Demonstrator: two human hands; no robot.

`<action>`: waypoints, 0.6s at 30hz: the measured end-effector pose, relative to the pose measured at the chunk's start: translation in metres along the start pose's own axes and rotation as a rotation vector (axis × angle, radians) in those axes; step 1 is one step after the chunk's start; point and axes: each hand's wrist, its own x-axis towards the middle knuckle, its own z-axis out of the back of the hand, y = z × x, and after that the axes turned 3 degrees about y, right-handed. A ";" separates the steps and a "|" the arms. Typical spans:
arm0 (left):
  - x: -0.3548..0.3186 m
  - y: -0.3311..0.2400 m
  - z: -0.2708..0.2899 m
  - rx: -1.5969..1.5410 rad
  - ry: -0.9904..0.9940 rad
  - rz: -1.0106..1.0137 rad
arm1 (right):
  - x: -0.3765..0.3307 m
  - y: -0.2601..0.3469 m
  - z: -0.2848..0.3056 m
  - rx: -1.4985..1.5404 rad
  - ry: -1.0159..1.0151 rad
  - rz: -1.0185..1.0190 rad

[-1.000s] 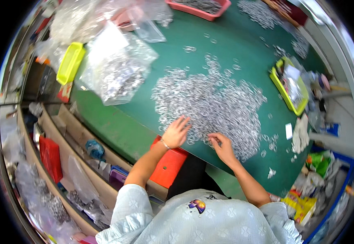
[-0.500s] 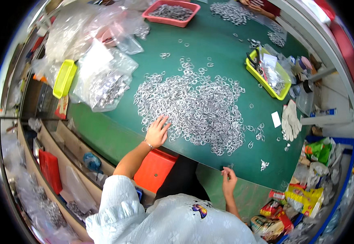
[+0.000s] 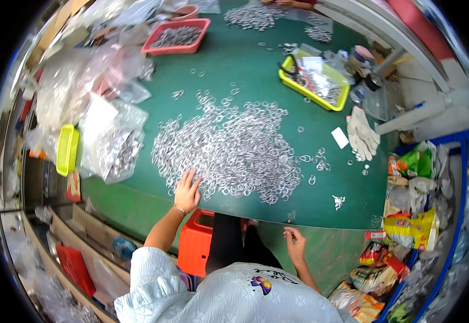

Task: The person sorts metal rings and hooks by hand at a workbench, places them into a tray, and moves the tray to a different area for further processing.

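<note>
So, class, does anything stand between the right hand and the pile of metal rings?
Nothing large: the right hand is just off the near edge of the green table; only that edge and a small pale item lie toward the pile of metal rings.

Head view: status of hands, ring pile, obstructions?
Left hand at ring pile, near-left edge. Right hand off green table, half-curled, contents unclear. Ring pile loose; nothing visibly blocking it.
</note>
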 end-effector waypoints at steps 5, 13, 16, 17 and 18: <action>0.005 -0.003 -0.001 0.012 -0.003 -0.029 | -0.013 -0.020 -0.002 0.045 -0.058 -0.065; 0.011 -0.003 -0.001 0.015 -0.020 -0.038 | -0.014 -0.033 -0.013 0.129 -0.073 -0.177; 0.009 -0.003 0.001 0.002 0.004 -0.017 | -0.027 -0.043 -0.003 0.246 -0.072 -0.172; 0.007 -0.002 0.000 0.001 0.002 -0.022 | -0.034 -0.052 0.002 0.245 -0.104 -0.199; 0.006 -0.001 0.000 -0.005 -0.008 -0.025 | -0.039 -0.062 0.008 0.244 -0.134 -0.225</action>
